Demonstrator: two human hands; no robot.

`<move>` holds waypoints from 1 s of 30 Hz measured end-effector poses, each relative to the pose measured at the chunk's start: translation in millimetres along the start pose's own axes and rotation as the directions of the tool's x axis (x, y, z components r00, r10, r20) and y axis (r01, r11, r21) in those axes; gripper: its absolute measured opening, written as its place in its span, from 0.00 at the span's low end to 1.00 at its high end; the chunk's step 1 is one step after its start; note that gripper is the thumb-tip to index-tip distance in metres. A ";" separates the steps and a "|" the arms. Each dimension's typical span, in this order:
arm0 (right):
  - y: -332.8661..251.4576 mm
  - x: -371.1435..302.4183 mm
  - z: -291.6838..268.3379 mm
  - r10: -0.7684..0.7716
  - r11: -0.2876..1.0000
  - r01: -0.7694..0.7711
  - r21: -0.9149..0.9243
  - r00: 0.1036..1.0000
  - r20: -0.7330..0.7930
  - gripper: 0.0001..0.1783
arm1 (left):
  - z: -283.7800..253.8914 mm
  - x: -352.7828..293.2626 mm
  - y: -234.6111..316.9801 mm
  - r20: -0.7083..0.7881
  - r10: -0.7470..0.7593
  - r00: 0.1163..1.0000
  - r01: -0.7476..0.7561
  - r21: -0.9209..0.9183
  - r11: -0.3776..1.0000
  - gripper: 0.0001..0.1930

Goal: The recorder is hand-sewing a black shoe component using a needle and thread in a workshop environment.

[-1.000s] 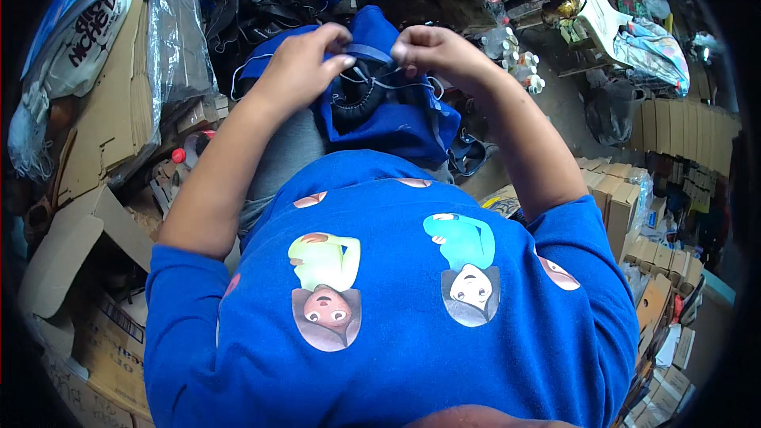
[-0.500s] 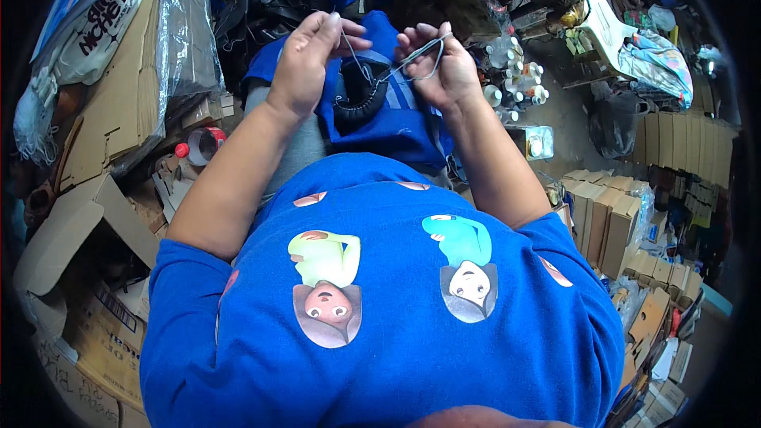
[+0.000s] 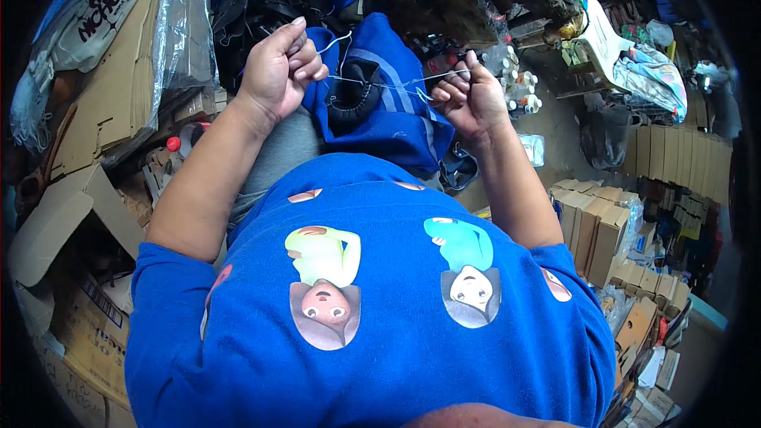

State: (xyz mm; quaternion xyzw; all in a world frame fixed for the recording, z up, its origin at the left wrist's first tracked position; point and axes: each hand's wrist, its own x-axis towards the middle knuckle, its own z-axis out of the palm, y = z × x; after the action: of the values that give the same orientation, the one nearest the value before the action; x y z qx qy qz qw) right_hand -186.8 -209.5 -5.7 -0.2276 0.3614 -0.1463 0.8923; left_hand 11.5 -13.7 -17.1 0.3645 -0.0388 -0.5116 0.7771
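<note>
A pale thread (image 3: 369, 82) stretches between my two hands, above my lap. My left hand (image 3: 279, 71) is closed on one end, fingers curled in, with a short tail of thread sticking up beside it. My right hand (image 3: 476, 101) grips the other end between thumb and curled fingers, and a small loop hangs near its fingertips. Below the thread lies a black, curved piece with stitches along its gathered rim (image 3: 366, 103), perhaps part of a shoe. It rests on blue cloth with lighter stripes (image 3: 388, 139) across my lap. Any needle is too small to make out.
Flattened cardboard (image 3: 103, 103) and clear plastic stand at the left, near a red-capped bottle (image 3: 173, 143). Several small bottles (image 3: 523, 87) stand beyond my right hand. Stacked boxes (image 3: 590, 222) line the right, with a white plastic chair (image 3: 598, 32) farther back.
My hands have moved apart, left hand leftward and right hand rightward. The thread, slack and looped before, is now drawn nearly straight across the black piece. Both hands have closed more tightly.
</note>
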 end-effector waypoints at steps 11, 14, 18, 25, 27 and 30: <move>-20.0 -8.5 -13.3 -0.008 0.979 0.022 -0.200 0.997 0.074 0.18 | -28.5 -1.4 24.7 0.079 -0.003 0.997 -0.014 0.214 0.977 0.18; -62.3 -20.9 -47.2 -0.075 0.622 0.099 -0.777 0.995 0.066 0.25 | -69.4 -7.8 66.8 -0.106 0.130 0.986 -0.007 0.745 0.667 0.16; -105.5 -28.9 -81.2 -0.402 -0.544 -0.098 -0.833 0.902 0.157 0.28 | -99.9 -31.6 81.4 0.074 0.500 0.863 -0.185 0.967 0.176 0.17; -20.4 26.1 60.8 0.258 -0.022 0.394 -0.919 0.890 0.376 0.21 | -6.2 -38.8 -22.6 0.551 0.048 0.833 -0.528 0.818 -0.229 0.17; -2.4 35.3 75.9 0.293 -0.283 0.449 -0.848 0.882 0.369 0.21 | 2.4 -33.6 -32.4 0.537 0.027 0.843 -0.506 0.810 -0.298 0.19; 5.7 39.1 81.0 0.334 -0.354 0.408 -0.842 0.896 0.293 0.19 | 3.0 -31.9 -38.4 0.581 0.051 0.812 -0.541 0.783 -0.307 0.19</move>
State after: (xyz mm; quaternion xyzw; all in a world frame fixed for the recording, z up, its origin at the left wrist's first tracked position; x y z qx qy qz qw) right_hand -101.4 -196.9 20.2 -0.8979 0.0994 0.2410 0.3546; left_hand -34.4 2.9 -28.2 0.7088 -0.6331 -0.1155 0.2890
